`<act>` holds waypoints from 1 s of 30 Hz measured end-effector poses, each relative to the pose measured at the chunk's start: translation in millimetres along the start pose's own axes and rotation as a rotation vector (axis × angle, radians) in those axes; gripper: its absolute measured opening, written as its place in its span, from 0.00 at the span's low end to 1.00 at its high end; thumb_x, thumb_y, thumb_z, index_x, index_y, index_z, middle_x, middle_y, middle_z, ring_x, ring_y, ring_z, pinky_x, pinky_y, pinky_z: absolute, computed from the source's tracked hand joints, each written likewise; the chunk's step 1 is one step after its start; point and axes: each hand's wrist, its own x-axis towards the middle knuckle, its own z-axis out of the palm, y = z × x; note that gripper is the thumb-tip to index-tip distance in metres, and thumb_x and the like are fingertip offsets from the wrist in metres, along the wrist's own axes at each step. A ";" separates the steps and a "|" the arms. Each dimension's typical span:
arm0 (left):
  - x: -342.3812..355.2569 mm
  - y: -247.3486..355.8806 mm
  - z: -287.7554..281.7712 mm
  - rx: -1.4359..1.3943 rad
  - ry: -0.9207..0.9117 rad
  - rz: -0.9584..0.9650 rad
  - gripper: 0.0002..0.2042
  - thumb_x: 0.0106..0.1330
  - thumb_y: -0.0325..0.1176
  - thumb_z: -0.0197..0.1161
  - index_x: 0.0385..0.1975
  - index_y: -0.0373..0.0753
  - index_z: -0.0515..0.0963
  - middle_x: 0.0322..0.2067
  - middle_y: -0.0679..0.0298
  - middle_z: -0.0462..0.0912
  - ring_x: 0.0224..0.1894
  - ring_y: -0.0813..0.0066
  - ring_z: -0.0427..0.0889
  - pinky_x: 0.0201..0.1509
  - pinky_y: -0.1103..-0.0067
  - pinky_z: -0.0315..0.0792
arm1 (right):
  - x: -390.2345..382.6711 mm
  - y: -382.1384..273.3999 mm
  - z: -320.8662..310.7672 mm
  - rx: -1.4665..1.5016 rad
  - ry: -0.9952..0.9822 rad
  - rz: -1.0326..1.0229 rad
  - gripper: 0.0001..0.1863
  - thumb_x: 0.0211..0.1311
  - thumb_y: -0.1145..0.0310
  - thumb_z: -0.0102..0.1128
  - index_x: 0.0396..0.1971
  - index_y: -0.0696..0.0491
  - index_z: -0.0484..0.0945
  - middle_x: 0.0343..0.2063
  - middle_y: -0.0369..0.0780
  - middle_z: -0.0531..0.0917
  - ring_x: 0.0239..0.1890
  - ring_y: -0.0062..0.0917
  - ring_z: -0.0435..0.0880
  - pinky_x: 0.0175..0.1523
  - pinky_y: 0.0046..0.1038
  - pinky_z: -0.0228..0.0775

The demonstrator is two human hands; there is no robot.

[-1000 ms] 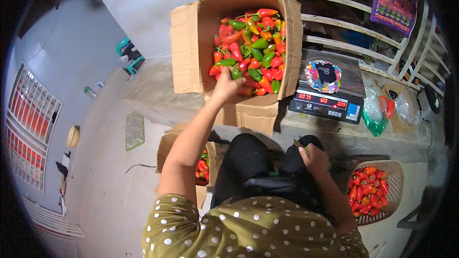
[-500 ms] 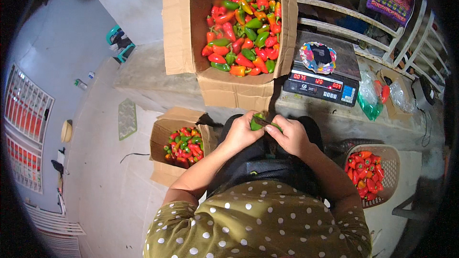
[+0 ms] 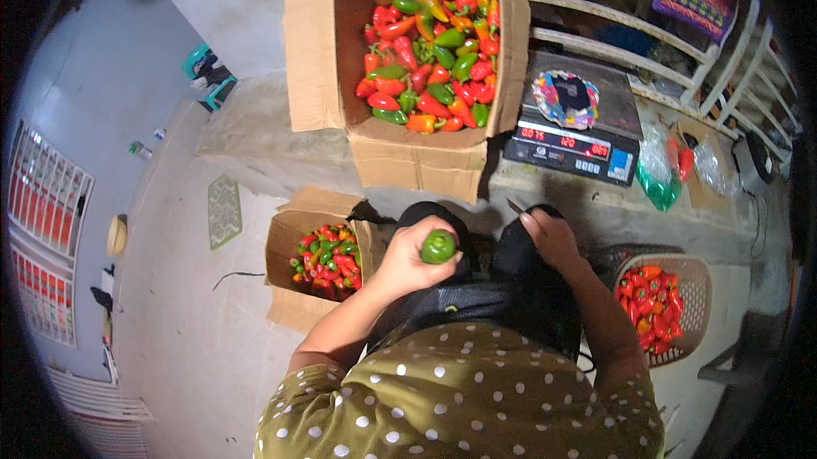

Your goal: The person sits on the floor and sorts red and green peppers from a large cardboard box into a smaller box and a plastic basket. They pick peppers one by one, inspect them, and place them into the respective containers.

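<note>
Head camera, looking down: the person's bare left hand (image 3: 407,262) is clamped around a glossy, rounded green pepper (image 3: 438,246), held above the lap in front of the olive shirt with white dots (image 3: 477,391). The pepper sits at the finger end of the fist, one end turned up toward the camera and standing clear of the grip; the fingers curl round its sides, a fingertip showing at its lower right edge, while its lower part is hidden in the hand.

Well apart from it, the bare right hand (image 3: 551,239) is closed on a small knife with a thin dark blade (image 3: 516,206), near the knee in black trousers (image 3: 517,253). The blade points up and left from beside the thumb, clear of the pepper; the handle is hidden inside the fist.

Beyond the hands stands a large open brown cardboard box (image 3: 417,165) of red, green and orange peppers (image 3: 436,95), with a black electronic scale (image 3: 572,153) at its right. A smaller brown cardboard box (image 3: 294,310) of mixed peppers lies left of the left hand, and a beige perforated plastic basket (image 3: 698,297) of red peppers (image 3: 651,310) stands to the right.
</note>
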 end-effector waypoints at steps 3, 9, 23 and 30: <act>-6.0 -25.1 -22.7 -0.007 0.046 -0.205 0.16 0.55 0.42 0.64 0.36 0.38 0.71 0.27 0.70 0.74 0.30 0.81 0.71 0.36 0.83 0.68 | -10.7 0.0 -8.1 -0.012 -0.086 0.076 0.22 0.61 0.48 0.45 0.26 0.55 0.71 0.22 0.52 0.77 0.28 0.50 0.77 0.34 0.45 0.68; -46.3 -108.6 -77.9 -0.106 0.405 -0.771 0.23 0.67 0.49 0.43 0.47 0.33 0.70 0.33 0.61 0.74 0.36 0.73 0.73 0.38 0.77 0.69 | -22.1 6.9 4.3 -0.184 0.021 0.082 0.20 0.61 0.51 0.47 0.23 0.54 0.70 0.19 0.50 0.76 0.26 0.47 0.77 0.32 0.45 0.67; 100.4 -83.9 -81.5 0.832 0.705 0.158 0.37 0.44 0.36 0.65 0.58 0.37 0.59 0.58 0.38 0.50 0.61 0.43 0.50 0.63 0.58 0.46 | -17.6 0.3 7.0 -0.140 0.072 0.051 0.18 0.57 0.55 0.52 0.19 0.55 0.68 0.17 0.49 0.73 0.24 0.46 0.76 0.29 0.42 0.64; 278.5 -62.8 -37.7 0.861 0.556 0.255 0.35 0.47 0.39 0.64 0.57 0.41 0.60 0.56 0.44 0.58 0.59 0.45 0.56 0.60 0.58 0.52 | -14.6 2.8 6.6 -0.166 0.040 0.121 0.19 0.56 0.52 0.52 0.20 0.54 0.69 0.17 0.47 0.75 0.23 0.46 0.76 0.30 0.44 0.66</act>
